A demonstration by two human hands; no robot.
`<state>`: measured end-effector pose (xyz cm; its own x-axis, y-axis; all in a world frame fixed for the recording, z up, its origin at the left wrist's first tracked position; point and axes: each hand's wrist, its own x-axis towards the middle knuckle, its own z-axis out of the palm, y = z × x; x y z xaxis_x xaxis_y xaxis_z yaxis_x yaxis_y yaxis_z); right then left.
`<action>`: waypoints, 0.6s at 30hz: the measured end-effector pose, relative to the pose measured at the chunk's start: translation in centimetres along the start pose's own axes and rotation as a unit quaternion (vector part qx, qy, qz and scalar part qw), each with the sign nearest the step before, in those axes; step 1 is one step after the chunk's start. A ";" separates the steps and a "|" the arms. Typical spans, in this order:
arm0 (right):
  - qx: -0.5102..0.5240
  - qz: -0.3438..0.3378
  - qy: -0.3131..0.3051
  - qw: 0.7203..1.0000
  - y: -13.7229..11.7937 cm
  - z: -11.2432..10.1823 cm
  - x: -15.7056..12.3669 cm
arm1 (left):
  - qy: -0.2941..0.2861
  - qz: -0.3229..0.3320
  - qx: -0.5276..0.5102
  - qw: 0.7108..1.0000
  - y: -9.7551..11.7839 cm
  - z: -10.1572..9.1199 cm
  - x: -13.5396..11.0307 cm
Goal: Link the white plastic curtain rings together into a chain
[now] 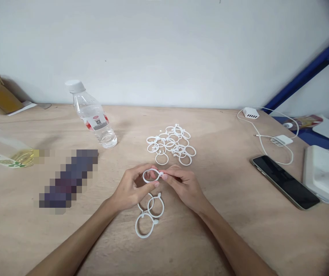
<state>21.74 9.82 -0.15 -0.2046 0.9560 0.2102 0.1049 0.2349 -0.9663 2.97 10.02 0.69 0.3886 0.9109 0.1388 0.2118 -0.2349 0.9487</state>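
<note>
Between both hands is a white plastic ring (144,177) with a small tab on its right side. My left hand (132,188) curls around the ring's left side, thumb below and fingers behind. My right hand (185,187) pinches the tab between thumb and fingers. Just below, 3 more white rings (144,237) lie on the table, one partly hidden by my left hand. Beyond my hands lies a loose pile of several white rings (162,164), some overlapping.
Left of the pile stands a clear water bottle (92,115). A blurred dark item (69,180) and a clear container with yellow contents (5,149) lie further left. On the right are a phone (285,180), white cables with a charger (250,113), and a white device (327,172).
</note>
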 end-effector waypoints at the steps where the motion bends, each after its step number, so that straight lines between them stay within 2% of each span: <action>1: 0.001 0.001 0.001 1.000 0.0 0.0 0.0 | 0.001 0.001 0.003 1.000 0.1 0.0 0.0; 8: -0.002 0.000 -0.013 1.000 -0.1 -0.1 0.0 | -0.001 -0.005 0.034 0.999 0.1 0.3 0.0; 12: -0.007 0.006 -0.008 1.000 -0.3 -0.2 0.0 | -0.006 0.043 0.059 0.997 -0.4 -0.3 0.0; 15: -0.047 -0.038 -0.025 0.998 -0.4 -0.2 0.0 | -0.007 0.100 0.099 0.990 -0.7 -1.0 0.2; 18: -0.120 -0.083 -0.030 0.989 -0.1 0.0 -0.1 | 0.006 0.096 0.171 0.981 -0.9 -1.1 0.3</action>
<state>21.74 9.69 -0.10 -0.2960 0.8899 0.3472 0.2911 0.4302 -0.8545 1.88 10.84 0.21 0.4398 0.8427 0.3107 0.4254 -0.5001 0.7543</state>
